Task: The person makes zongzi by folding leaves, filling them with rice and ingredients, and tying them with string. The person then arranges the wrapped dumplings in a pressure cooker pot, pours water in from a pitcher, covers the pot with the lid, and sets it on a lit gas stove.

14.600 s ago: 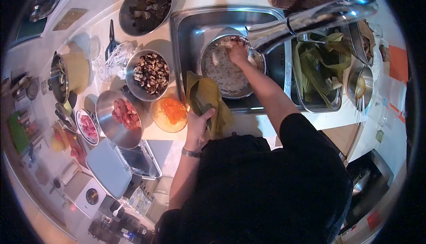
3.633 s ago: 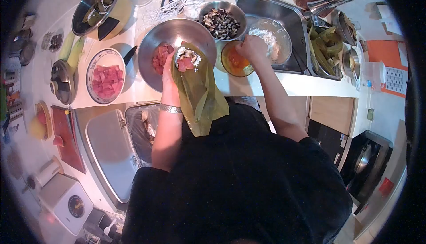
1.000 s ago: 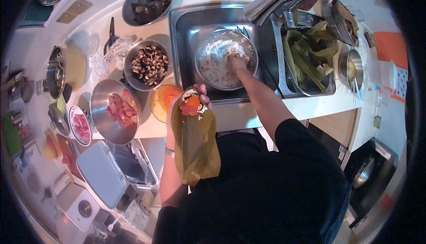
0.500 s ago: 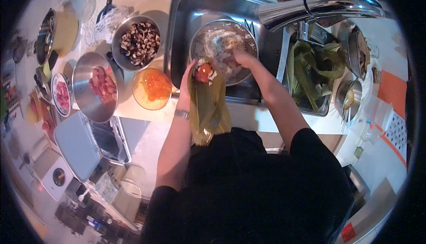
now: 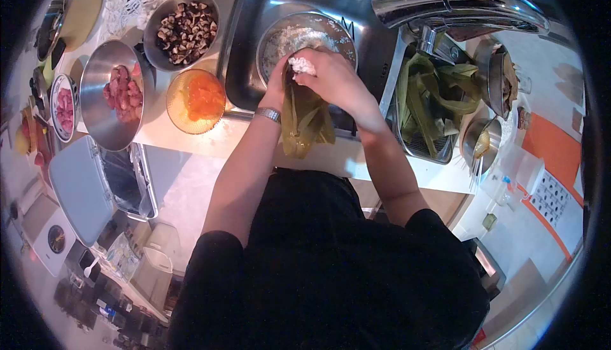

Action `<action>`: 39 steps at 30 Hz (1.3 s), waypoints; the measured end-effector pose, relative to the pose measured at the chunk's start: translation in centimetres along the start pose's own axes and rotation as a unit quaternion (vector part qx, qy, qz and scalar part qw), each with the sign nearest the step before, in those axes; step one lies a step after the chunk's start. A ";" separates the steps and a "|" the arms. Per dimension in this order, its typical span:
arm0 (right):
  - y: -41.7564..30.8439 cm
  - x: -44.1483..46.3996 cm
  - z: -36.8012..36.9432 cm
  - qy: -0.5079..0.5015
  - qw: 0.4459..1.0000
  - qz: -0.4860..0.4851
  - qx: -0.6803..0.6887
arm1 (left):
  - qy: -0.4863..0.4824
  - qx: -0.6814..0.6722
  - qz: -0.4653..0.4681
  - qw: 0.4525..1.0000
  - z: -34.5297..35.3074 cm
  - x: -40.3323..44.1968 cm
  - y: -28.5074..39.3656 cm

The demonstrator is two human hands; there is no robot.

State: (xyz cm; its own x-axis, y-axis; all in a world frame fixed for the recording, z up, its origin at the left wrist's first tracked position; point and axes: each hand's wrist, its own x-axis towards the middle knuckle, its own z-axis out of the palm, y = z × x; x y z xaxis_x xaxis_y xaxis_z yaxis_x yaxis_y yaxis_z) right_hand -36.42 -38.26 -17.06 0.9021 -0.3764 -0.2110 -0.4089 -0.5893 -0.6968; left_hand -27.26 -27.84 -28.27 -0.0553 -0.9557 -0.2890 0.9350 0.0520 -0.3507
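Note:
My left hand (image 5: 275, 86) is wrapped round a folded green leaf (image 5: 304, 121) that hangs down in front of the sink. White rice (image 5: 301, 65) shows at the top of the leaf. My right hand (image 5: 331, 77) is over that rice, its fingers curled and touching it; whether it grips some is hard to tell. Behind both hands, a metal bowl of rice (image 5: 344, 38) sits in the sink (image 5: 245, 51). To the left are a glass bowl of orange yolks (image 5: 203, 102), a bowl of chopped mushrooms (image 5: 186, 30) and a large bowl of meat (image 5: 122, 92).
The faucet (image 5: 464, 7) reaches over the sink from the right. A rack of green leaves (image 5: 433, 98) stands beside it, with small metal bowls farther right. White string (image 5: 137, 9), a plate of pink meat (image 5: 64, 107) and an open-lidded bin (image 5: 79, 188) are at the left.
My right hand has left the rice bowl and come to the top of the leaf. The orange yolk on the filling is now out of sight, with rice there instead. The view has shifted.

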 end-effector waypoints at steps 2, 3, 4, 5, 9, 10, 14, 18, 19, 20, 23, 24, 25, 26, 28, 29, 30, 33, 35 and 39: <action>-0.4 -0.5 0.4 0.081 0.994 -0.024 -0.068 | 0.006 -0.017 0.001 1.000 -0.6 0.0 -0.3; -0.8 -0.7 0.0 0.078 0.994 -0.027 -0.069 | 0.013 -0.032 0.001 0.999 -0.4 0.0 -0.4; -1.4 -0.9 -0.6 0.078 0.994 0.005 -0.079 | -0.024 -0.026 -0.007 0.999 -0.6 -0.3 -0.4; -1.7 -1.0 -0.8 0.077 0.992 0.036 -0.089 | -0.025 -0.028 -0.004 0.999 -0.6 -0.4 -0.4; -0.5 -1.0 0.9 0.085 0.992 -0.034 -0.089 | -0.058 -0.035 -0.045 0.997 -1.0 0.7 -0.1; -0.6 -1.0 0.9 0.115 0.987 -0.050 -0.099 | -0.079 -0.048 -0.061 0.994 -0.8 0.6 0.0; -2.3 -1.1 -1.8 0.154 0.984 -0.055 -0.070 | -0.099 -0.007 -0.032 0.995 -0.8 0.4 0.4; 0.4 0.7 -1.6 0.169 0.984 0.029 -0.046 | -0.055 0.021 -0.004 0.998 -2.1 -0.5 0.8; 3.2 2.2 0.3 0.171 0.984 0.028 -0.044 | -0.054 0.024 -0.003 0.998 -2.0 -1.3 1.1; 6.8 3.9 2.6 0.104 0.989 0.055 -0.086 | 0.082 0.127 0.086 0.985 -1.7 -2.2 0.6; 15.2 3.9 9.4 0.028 0.979 0.103 -0.174 | 0.162 0.161 0.139 0.964 -4.1 -3.6 1.5; 16.8 4.5 10.9 0.021 0.967 0.115 -0.224 | 0.170 0.158 0.163 0.959 -5.6 -3.3 2.3; 17.5 5.0 12.0 0.019 0.969 0.108 -0.224 | 0.181 0.151 0.188 0.953 -6.9 -3.3 2.9; 18.0 4.4 13.3 -0.024 0.979 0.123 -0.163 | 0.150 0.113 0.162 0.969 -7.7 -3.4 3.3; 20.0 3.2 17.0 -0.093 0.979 0.126 -0.129 | 0.154 0.113 0.145 0.971 -6.7 -3.8 2.9; 20.4 2.4 18.9 -0.121 0.973 0.088 -0.178 | 0.153 0.115 0.133 0.972 -6.1 -3.7 3.1; 20.5 1.9 20.1 -0.148 0.964 0.050 -0.215 | 0.151 0.119 0.161 0.968 -5.9 -3.6 2.9; 22.0 1.9 20.4 -0.216 0.954 -0.080 -0.192 | 0.022 0.049 0.067 0.996 -5.2 -4.3 3.0; 19.0 3.2 16.5 -0.153 0.963 0.030 -0.219 | 0.051 0.068 0.083 0.993 -5.3 -3.7 3.2; 9.1 2.2 6.6 -0.013 0.980 0.095 -0.174 | 0.199 0.108 0.139 0.964 -4.6 -3.3 2.3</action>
State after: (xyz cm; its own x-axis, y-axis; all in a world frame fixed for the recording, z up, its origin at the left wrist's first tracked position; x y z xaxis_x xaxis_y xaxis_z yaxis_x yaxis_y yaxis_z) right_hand -37.26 -39.74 -28.42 0.8069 -0.4871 -0.3341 -0.5875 -0.7208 -0.3678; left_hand -26.52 -23.27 -32.19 0.1172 -0.7240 -0.6797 0.9819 0.1870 -0.0299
